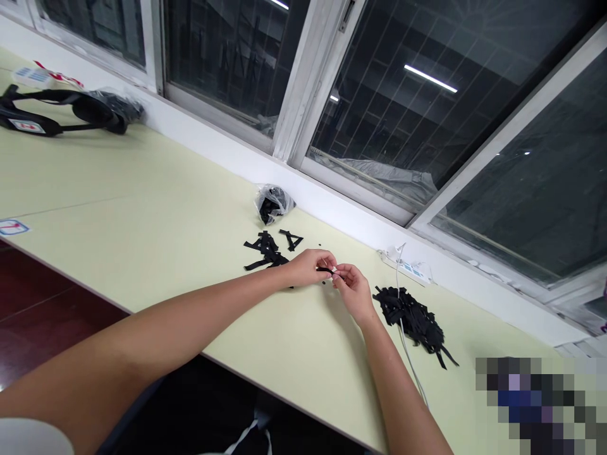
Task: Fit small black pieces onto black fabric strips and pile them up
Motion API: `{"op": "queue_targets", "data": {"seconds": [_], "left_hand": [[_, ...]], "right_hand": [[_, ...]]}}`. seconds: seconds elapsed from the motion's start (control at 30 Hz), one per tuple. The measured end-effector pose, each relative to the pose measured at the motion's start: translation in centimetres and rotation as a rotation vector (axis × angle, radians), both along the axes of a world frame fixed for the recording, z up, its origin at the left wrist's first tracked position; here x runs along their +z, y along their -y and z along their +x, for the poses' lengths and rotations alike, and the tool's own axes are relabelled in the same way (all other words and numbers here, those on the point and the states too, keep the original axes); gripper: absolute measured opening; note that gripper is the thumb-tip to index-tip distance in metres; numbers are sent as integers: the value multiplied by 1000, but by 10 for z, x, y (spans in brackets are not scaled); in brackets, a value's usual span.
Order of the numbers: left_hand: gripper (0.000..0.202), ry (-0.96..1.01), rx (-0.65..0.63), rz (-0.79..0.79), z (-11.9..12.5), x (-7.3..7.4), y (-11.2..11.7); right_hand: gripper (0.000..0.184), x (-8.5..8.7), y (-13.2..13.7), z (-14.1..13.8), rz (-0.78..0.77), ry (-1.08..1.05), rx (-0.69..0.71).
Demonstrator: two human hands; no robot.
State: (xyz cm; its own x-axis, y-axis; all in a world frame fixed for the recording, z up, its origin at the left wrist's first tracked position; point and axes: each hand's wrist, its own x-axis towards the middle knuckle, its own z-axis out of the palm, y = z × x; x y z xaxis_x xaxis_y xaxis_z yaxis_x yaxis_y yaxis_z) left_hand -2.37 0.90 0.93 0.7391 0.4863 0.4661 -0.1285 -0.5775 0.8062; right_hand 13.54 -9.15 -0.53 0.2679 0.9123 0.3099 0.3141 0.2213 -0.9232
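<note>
Both hands meet over the table, holding one short black strap (324,270) between them. My left hand (310,266) pinches its left end. The fingers of my right hand (353,291) are closed on the other end, where a small pale bit shows that I cannot make out. Just left of my left hand lies a loose heap of black straps (268,248), and a folded black strap (291,240) rests behind it. To the right of my right hand is a larger pile of black straps (415,319). Tiny black bits dot the table near my fingers.
A clear plastic bag (274,203) with black pieces stands by the window wall. A white power strip (408,268) has a white cable (404,335) running over the right pile. Black headgear (71,112) lies far left on the pale table (142,189). A blurred patch covers the lower right.
</note>
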Motion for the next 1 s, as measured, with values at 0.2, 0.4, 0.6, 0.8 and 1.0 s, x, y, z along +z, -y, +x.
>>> {"op": "queue_targets", "data": {"seconds": [0.2, 0.4, 0.6, 0.8, 1.0], "left_hand": [[20, 3, 56, 157, -2, 0, -1], [14, -32, 81, 286, -4, 2, -1], [12, -20, 54, 228, -4, 1, -2], [12, -66, 64, 245, -5, 2, -2], [11, -87, 101, 420, -4, 3, -3]], "right_hand": [[31, 0, 0, -1, 24, -16, -4], [30, 2, 1, -1, 22, 10, -11], [32, 2, 0, -1, 8, 0, -25], [30, 3, 1, -2, 18, 14, -25], [31, 4, 2, -1, 26, 21, -56]]}}
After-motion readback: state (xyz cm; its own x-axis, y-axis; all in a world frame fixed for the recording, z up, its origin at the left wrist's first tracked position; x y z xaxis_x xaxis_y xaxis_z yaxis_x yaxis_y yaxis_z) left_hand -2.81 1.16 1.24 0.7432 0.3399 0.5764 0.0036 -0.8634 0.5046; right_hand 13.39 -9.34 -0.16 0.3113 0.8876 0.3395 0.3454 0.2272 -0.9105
